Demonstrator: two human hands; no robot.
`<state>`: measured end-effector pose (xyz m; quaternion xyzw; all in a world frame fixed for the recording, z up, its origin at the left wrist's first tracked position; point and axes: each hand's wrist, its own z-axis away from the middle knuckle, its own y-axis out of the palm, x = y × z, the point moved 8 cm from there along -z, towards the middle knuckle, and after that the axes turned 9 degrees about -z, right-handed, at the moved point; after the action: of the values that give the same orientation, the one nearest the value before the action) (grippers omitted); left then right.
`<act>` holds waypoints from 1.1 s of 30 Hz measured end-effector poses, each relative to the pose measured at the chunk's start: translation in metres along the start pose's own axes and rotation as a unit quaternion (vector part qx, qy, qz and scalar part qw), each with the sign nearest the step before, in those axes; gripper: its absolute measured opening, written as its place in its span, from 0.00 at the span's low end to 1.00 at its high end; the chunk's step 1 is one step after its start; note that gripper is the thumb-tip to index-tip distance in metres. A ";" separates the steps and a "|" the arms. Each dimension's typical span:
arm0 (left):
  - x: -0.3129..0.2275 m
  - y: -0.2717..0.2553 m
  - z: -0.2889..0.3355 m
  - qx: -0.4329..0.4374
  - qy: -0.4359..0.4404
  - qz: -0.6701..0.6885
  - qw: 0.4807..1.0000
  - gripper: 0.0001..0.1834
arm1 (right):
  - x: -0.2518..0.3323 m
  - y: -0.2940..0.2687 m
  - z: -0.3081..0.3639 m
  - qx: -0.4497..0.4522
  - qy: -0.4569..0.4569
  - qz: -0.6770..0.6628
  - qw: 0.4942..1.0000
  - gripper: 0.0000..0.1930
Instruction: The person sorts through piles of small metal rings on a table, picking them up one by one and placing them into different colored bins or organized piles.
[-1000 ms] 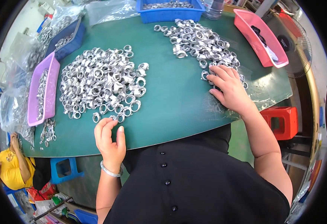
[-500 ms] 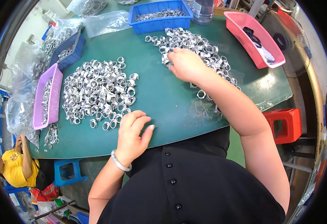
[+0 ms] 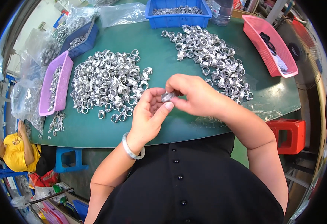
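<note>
Between the fingertips of both hands is a small silver metal ring [image 3: 167, 97], partly covered by the fingers. My left hand [image 3: 150, 112] pinches it from the left, a pale bangle around that wrist. From the right, my right hand [image 3: 195, 96] grips the same ring with thumb and forefinger. Both hands are over the green table [image 3: 163, 132], near its front edge. A heap of silver rings [image 3: 107, 80] lies to the left of my hands. Beyond my right hand spreads a second pile of rings [image 3: 212, 52].
A blue bin [image 3: 178, 23] of rings stands at the back, beside a clear bottle [image 3: 221, 13]. On the left are a purple basket [image 3: 63, 83], another blue bin [image 3: 90, 42] and plastic bags. A pink basket [image 3: 255, 44] sits far right, a red stool [image 3: 291, 136] below. Another person [image 3: 19, 151] is at left.
My right hand has come back from the right pile to the middle with a ring. My left hand has risen from beside the left heap and now holds it too.
</note>
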<state>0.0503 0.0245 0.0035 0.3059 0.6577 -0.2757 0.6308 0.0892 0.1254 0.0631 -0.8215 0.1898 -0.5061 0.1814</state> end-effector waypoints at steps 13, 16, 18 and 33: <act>0.004 0.005 0.001 0.064 -0.019 0.156 0.985 0.18 | -0.016 0.000 0.015 -0.020 0.005 -0.178 0.984 0.14; -0.001 -0.001 0.003 0.035 0.039 0.057 0.997 0.20 | -0.017 0.000 0.015 -0.019 -0.018 -0.168 0.985 0.14; -0.003 -0.001 0.003 0.030 0.048 0.034 0.998 0.21 | -0.018 -0.002 0.016 -0.026 -0.033 -0.160 0.986 0.13; 0.020 0.000 0.013 0.006 -0.063 0.081 0.995 0.09 | -0.005 0.006 0.019 0.004 -0.010 -0.106 0.994 0.12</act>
<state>0.0588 0.0156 -0.0173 0.3446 0.5880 -0.2461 0.6891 0.1034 0.1254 0.0482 -0.8414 0.0982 -0.5147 0.1320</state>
